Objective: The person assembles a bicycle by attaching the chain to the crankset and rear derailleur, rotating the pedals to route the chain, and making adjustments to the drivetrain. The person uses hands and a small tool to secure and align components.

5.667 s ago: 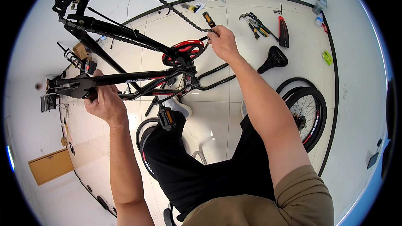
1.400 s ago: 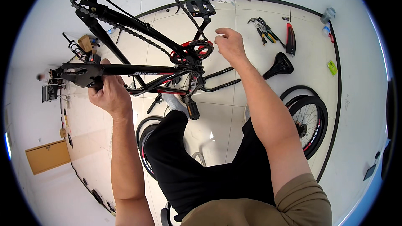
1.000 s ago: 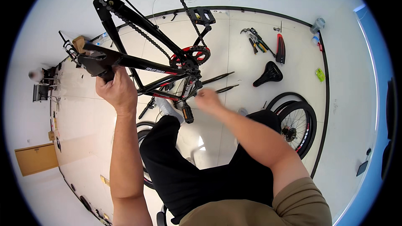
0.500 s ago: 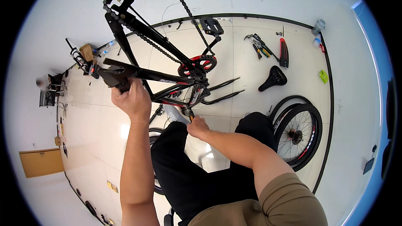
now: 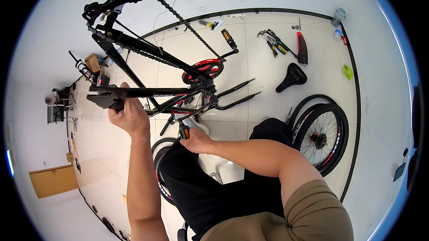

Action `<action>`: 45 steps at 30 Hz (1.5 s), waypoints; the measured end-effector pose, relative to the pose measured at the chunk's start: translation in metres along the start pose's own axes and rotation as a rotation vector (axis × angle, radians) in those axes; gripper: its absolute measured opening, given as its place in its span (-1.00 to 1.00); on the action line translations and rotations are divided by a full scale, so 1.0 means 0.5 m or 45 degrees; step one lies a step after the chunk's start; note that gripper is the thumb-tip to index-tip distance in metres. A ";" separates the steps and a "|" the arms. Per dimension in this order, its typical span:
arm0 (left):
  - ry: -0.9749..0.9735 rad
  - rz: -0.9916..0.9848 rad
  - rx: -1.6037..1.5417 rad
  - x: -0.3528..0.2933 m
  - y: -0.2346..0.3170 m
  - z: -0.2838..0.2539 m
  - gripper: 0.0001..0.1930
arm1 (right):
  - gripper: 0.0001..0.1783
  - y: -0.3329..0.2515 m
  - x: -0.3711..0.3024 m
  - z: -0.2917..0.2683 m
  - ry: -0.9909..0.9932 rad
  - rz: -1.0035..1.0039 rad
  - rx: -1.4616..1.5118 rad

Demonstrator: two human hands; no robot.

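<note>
A black bicycle frame with red accents is held up in front of me, tilted. My left hand is closed around its left end, beside a flat dark piece. My right hand is closed on the near pedal, which has an orange reflector, just above my left knee. Beyond the frame's lower end is the red and black chainring, with the far pedal out on its crank arm. The chain runs from the chainring to the derailleur at upper left.
Pliers and other hand tools, a red-black mudguard and a saddle lie on the tiles to the right. Wheels lie by my right knee, another wheel by my left leg. A bottle stands along the wall.
The frame's upper end has swung left, and my left hand has shifted left with it. My right hand has moved left with the near pedal; the crank and far pedal have turned.
</note>
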State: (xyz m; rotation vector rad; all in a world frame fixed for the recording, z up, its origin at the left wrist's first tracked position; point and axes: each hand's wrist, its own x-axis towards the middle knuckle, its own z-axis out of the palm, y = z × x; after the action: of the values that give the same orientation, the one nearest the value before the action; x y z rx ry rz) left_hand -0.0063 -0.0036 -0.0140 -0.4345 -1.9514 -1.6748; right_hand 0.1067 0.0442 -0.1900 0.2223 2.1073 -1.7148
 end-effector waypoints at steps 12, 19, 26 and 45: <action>-0.031 -0.013 0.071 0.005 0.001 0.004 -0.83 | -0.60 -0.025 -0.037 -0.065 -0.114 -0.202 0.482; 0.038 -0.031 -0.005 0.005 -0.006 0.000 -0.88 | -0.57 -0.049 -0.073 -0.135 -0.248 -0.209 0.445; -0.006 -0.003 0.022 0.001 0.006 0.005 -0.92 | -0.48 -0.018 -0.065 -0.167 -0.216 -0.332 0.434; -0.008 0.007 0.016 0.003 0.006 0.011 -0.89 | -0.75 -0.019 -0.121 -0.231 -0.190 -0.400 0.693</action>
State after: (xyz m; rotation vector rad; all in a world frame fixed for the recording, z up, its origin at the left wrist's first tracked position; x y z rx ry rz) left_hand -0.0067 0.0022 -0.0111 -0.4403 -1.9620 -1.6591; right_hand 0.1329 0.1614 -0.1385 -0.0900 1.5936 -2.3868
